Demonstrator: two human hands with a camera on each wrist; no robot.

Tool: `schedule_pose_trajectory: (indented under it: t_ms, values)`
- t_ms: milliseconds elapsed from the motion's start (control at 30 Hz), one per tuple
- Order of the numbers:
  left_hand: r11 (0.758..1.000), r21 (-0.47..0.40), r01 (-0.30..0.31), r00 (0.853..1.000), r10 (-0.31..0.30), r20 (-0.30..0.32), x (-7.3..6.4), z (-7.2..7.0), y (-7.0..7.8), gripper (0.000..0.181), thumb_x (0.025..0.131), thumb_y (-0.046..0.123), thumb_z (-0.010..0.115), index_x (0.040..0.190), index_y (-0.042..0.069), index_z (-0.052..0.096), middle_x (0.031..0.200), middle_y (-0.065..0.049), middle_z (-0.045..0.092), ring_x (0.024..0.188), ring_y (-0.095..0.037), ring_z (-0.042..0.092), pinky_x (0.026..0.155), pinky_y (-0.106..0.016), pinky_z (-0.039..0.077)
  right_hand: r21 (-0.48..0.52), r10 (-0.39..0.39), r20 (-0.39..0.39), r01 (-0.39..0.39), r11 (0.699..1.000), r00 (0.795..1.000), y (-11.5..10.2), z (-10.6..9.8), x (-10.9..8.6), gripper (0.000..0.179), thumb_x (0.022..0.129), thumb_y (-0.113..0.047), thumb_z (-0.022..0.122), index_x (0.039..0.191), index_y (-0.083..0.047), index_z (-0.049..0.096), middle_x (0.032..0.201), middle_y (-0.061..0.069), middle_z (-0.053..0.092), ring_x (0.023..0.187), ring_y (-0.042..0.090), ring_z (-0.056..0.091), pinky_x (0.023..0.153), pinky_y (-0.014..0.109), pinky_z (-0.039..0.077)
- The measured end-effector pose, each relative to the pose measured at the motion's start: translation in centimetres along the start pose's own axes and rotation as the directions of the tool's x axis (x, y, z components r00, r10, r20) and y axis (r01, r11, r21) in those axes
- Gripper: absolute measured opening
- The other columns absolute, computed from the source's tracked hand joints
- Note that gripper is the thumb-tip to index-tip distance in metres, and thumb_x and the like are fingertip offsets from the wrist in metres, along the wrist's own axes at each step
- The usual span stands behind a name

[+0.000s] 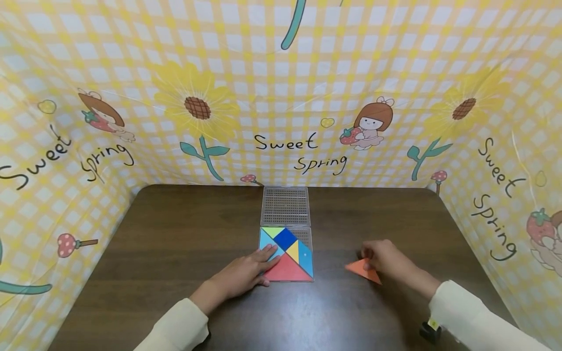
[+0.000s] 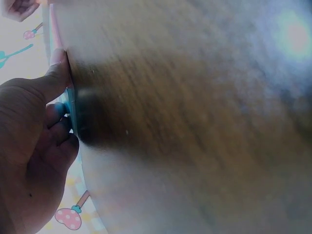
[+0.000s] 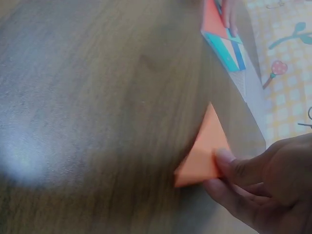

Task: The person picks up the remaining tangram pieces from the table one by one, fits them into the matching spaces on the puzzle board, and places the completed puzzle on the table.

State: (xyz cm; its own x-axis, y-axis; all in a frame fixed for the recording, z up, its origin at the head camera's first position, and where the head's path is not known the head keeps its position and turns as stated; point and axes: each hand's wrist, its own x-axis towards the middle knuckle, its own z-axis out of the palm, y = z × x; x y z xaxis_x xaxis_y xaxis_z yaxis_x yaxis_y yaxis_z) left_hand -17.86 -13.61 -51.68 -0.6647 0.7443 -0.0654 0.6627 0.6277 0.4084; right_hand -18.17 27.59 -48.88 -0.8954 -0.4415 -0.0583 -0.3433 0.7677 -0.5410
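A square clear case (image 1: 304, 235) lies unfolded on the table, its base holding flat tangram pieces. Among them are a red triangle (image 1: 290, 272), a light blue triangle (image 1: 266, 239), a green piece (image 1: 271, 231), a dark blue square (image 1: 286, 239), a yellow triangle (image 1: 294, 251) and a blue parallelogram (image 1: 306, 259). The base's grid shows bare at its upper right corner. My left hand (image 1: 243, 274) rests extended fingers over the left-hand pieces, thumb at the near edge. To the right of the case, my right hand (image 1: 388, 259) pinches an orange triangle (image 3: 202, 153) between thumb and fingers, tilted up over the table.
The case's gridded lid (image 1: 285, 206) lies flat behind the base, reaching the table's back edge. A yellow checked cloth (image 1: 281, 97) walls the brown table (image 1: 193, 219) at the back and sides. Beneath the right sleeve is a small black object (image 1: 430, 332).
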Motion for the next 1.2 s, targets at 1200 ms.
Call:
schedule_pose_trajectory:
  t_ms: [1200]
  values:
    - [1.0, 0.024, 0.01, 1.0, -0.011, 0.015, 0.0, 0.1, -0.1, 0.065, 0.101, 0.035, 0.064, 0.158, 0.014, 0.04, 0.17, -0.011, 0.026, 0.155, -0.033, 0.03, 0.115, -0.05, 0.043, 0.71, 0.443, 0.032, -0.333, 0.62, 0.896, -0.5, -4.4, 4.1, 0.026, 0.099, -0.005, 0.064, 0.119, 0.011, 0.058, 0.084, -0.002, 0.065, 0.074, 0.009, 0.068, 0.08, 0.031, 0.062]
